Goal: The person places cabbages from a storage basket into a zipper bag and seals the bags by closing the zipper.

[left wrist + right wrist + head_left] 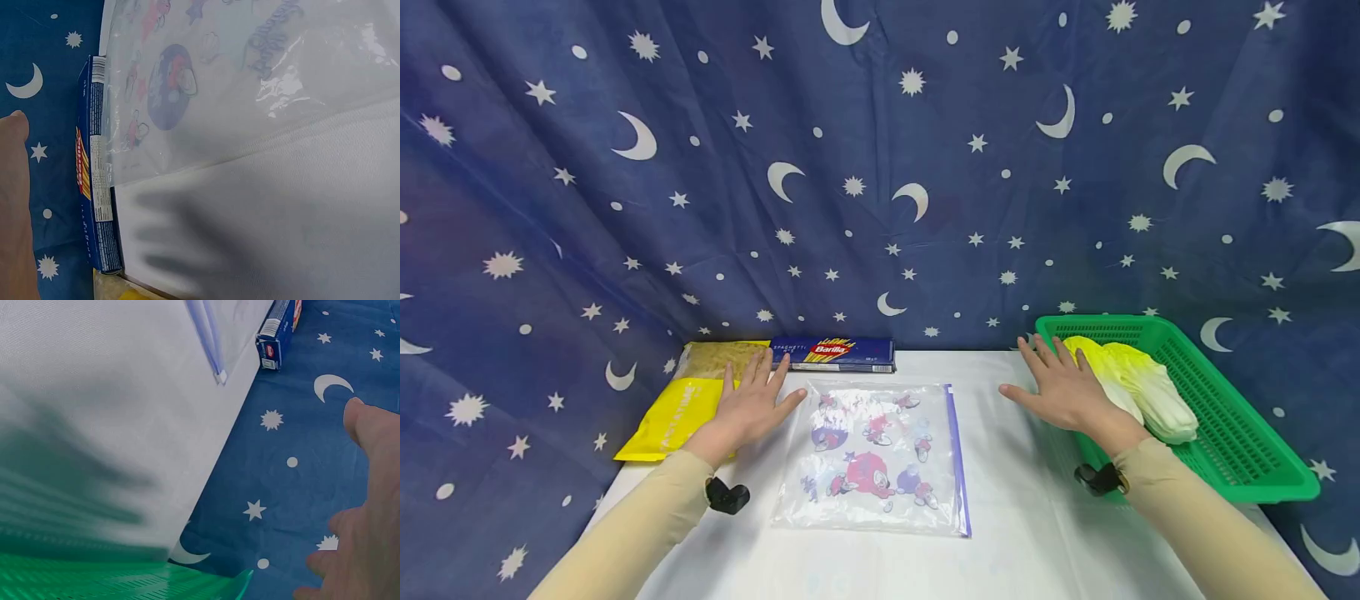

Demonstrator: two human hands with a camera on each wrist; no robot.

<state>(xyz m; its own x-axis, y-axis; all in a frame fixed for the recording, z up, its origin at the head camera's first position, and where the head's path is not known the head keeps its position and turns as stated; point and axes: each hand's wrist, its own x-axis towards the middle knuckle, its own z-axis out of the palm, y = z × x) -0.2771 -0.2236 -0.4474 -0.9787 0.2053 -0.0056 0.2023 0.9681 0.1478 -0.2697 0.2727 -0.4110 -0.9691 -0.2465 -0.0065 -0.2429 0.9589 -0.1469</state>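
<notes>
A clear zip bag (876,454) printed with cartoon figures lies flat in the middle of the white table (1030,517). My left hand (747,406) is open, fingers spread, over the edge of a yellow pasta packet (688,404) left of the bag. Behind it lies a blue spaghetti box (833,353), also seen as the spaghetti box (95,181) in the left wrist view beside the zip bag (250,81). My right hand (1060,385) is open, palm down, at the near rim of a green basket (1232,433) holding a pale cabbage (1138,387). Neither hand holds anything.
A dark blue curtain (880,167) with moons and stars hangs behind and wraps both sides of the table. The table's far edge (231,419) meets the curtain closely. The basket (125,581) overhangs the right side.
</notes>
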